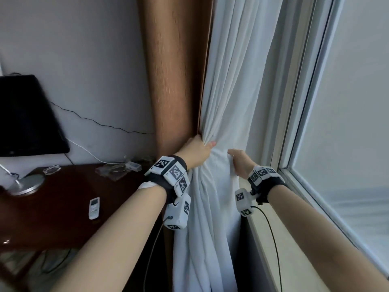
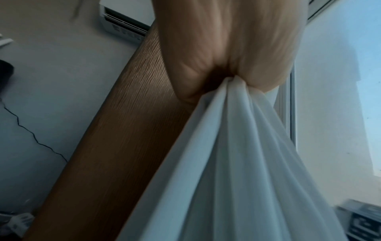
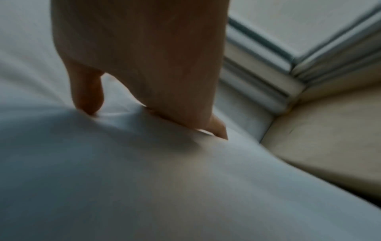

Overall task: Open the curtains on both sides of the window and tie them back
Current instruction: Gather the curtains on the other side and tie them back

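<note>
A white sheer curtain point(image 1: 235, 85) hangs gathered at the left edge of the window point(image 1: 347, 123), next to a brown curtain point(image 1: 174, 70). My left hand point(image 1: 197, 151) grips the bunched white folds at about sill height; the left wrist view shows the white curtain point(image 2: 237, 154) squeezed in my left hand point(image 2: 226, 53). My right hand point(image 1: 240, 163) holds the white fabric just to the right, thumb on top. In the right wrist view my right hand point(image 3: 152, 78) curls its fingers into the white curtain point(image 3: 144, 179). No tie-back is in sight.
A dark wooden desk point(image 1: 69, 199) stands on the left with a white remote point(image 1: 94, 208), a lamp base point(image 1: 27, 184), cables and a black monitor point(image 1: 27, 116). The beige window sill point(image 1: 271, 232) runs under my right arm. An air conditioner point(image 2: 123, 24) is high on the wall.
</note>
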Demonstrator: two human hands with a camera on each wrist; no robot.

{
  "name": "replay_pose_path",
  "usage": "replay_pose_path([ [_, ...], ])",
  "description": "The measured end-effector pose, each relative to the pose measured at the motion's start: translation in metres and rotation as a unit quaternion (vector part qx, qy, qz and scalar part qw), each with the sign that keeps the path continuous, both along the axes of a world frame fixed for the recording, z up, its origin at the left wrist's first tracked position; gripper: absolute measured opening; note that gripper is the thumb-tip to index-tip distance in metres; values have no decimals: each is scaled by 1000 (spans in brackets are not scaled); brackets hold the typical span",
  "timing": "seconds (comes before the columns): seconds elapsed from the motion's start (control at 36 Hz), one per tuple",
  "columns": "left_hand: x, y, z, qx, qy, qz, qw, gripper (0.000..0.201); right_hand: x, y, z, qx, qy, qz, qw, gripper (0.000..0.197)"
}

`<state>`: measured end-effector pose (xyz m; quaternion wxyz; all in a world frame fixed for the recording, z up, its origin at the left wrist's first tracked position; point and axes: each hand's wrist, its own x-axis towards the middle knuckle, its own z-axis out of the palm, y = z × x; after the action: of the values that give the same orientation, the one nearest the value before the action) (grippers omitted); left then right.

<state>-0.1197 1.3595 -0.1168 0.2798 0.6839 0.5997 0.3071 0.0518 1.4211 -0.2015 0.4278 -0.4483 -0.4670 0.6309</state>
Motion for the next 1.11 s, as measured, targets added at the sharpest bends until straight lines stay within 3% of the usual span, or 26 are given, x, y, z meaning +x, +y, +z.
replay_pose_path([
  [0.06, 1, 2, 0, -4, -2, -7, 1000, 56, -19, 0, 2, 33, -12, 5, 999, 27],
  [0.11, 1, 5, 0, -1, -3, -8, 1000, 55, -31, 3, 0, 31, 17, -21, 999, 24],
  [0.28, -2, 12, -2, 6, -4, 8, 1000, 53, -24, 14, -18, 177, -165, -72, 967, 15],
  [0.36, -4, 14, -2, 5, -1, 13, 1000, 54, -20, 15, -24, 213, -253, -116, 936, 25],
  [0.47, -5, 15, -2, 8, -1, 15, 1000, 53, -14, 12, -23, 240, -408, -156, 867, 34],
  [0.56, -5, 14, -2, 7, -1, 23, 1000, 53, -6, 6, -22, 249, -462, -161, 836, 40],
  [0.72, -9, 11, -1, 27, 41, 48, 998, 50, 19, -7, -31, 234, -458, -196, 835, 43],
  [0.81, -7, 9, 0, 35, 61, 59, 996, 47, 25, -22, -27, 247, -465, -224, 820, 44],
  [0.92, 1, 6, 0, 49, 81, 73, 993, 37, 25, -57, -21, 296, -398, -265, 827, 37],
  [1.0, 10, 0, 1, 49, 82, 82, 992, 35, 12, -97, -19, 374, -334, -226, 835, 30],
  [1.11, 22, -8, 2, 41, 45, 69, 996, 46, -15, -127, -17, 445, -372, -171, 797, 28],
])
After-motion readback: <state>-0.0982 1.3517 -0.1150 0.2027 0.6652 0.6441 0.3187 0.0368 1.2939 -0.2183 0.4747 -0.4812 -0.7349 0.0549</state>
